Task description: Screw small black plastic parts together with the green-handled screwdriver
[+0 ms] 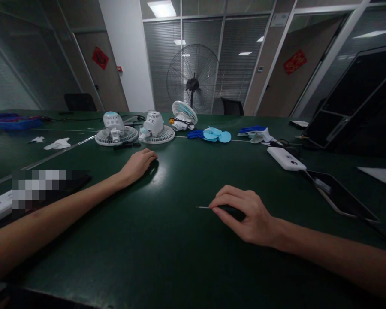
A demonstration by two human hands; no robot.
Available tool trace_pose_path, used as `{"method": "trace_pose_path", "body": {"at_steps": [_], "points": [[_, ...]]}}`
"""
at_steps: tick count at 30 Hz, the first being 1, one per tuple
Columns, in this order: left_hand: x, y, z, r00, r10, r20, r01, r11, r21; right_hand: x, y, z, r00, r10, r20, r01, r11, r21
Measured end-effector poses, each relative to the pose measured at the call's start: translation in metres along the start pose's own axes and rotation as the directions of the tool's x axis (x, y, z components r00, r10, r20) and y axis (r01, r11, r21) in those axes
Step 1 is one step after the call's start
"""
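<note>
My right hand [244, 212] is wrapped round a screwdriver [233, 211] with a dark handle, its thin metal shaft pointing left just above or on the green table [167, 249]. My left hand [139, 166] rests on the table, fingers curled down; whether anything is under them is hidden. Beyond it stand two white fan heads [116, 133] [157, 131], grilles down. A third fan head [184, 116] leans tilted farther back, with a bit of yellow on it. Light blue fan blades [216, 134] lie right of that one, beside a dark blue glove [195, 134].
A white power bank [286, 159] and a black tablet [342, 195] lie at the right, with cables. More gloves [257, 134] are behind them. A blue tray [16, 122] sits far left, white scraps [58, 143] nearer. A large standing fan [193, 81] is behind the table.
</note>
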State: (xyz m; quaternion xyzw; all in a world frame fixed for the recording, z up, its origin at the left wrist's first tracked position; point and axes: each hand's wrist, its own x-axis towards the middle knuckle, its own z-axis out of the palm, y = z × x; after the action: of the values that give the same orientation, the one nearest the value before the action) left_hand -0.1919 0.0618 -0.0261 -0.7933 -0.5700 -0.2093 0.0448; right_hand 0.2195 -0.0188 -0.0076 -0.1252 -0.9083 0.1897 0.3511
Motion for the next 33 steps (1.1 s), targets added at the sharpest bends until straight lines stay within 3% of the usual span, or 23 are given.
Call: {"method": "trace_pose_path", "body": {"at_steps": [7, 11, 17, 20, 24, 29, 33], "points": [[-0.001, 0.011, -0.009, 0.981, 0.183, 0.064, -0.189, 0.974, 0.123, -0.001, 0.001, -0.001, 1.000, 0.004, 0.018, -0.004, 1.000, 0.009], [-0.001, 0.013, -0.010, 0.980, 0.199, 0.019, -0.200, 0.974, 0.111, -0.001, 0.001, -0.001, 1.000, 0.015, 0.021, -0.015, 1.000, 0.003], [-0.002, 0.008, -0.005, 0.984, 0.031, -0.176, -0.040, 0.998, -0.048, -0.001, 0.001, 0.001, 1.000, -0.004, 0.006, 0.004, 1.000, -0.017], [-0.001, 0.007, -0.005, 0.973, -0.006, -0.230, -0.026, 0.990, -0.138, 0.000, 0.000, 0.001, 1.000, -0.003, 0.013, 0.003, 1.000, -0.006], [-0.001, 0.007, -0.005, 0.970, -0.061, -0.233, 0.022, 0.986, -0.167, -0.002, 0.002, 0.000, 1.000, 0.003, 0.023, -0.002, 1.000, -0.020], [-0.003, 0.007, -0.005, 0.949, -0.239, -0.204, 0.184, 0.948, -0.259, -0.002, 0.003, 0.001, 1.000, -0.008, 0.017, 0.008, 1.000, -0.018], [-0.005, 0.009, -0.007, 0.936, -0.305, -0.174, 0.241, 0.918, -0.315, 0.000, 0.001, 0.000, 1.000, -0.014, 0.017, 0.014, 1.000, 0.000]]}}
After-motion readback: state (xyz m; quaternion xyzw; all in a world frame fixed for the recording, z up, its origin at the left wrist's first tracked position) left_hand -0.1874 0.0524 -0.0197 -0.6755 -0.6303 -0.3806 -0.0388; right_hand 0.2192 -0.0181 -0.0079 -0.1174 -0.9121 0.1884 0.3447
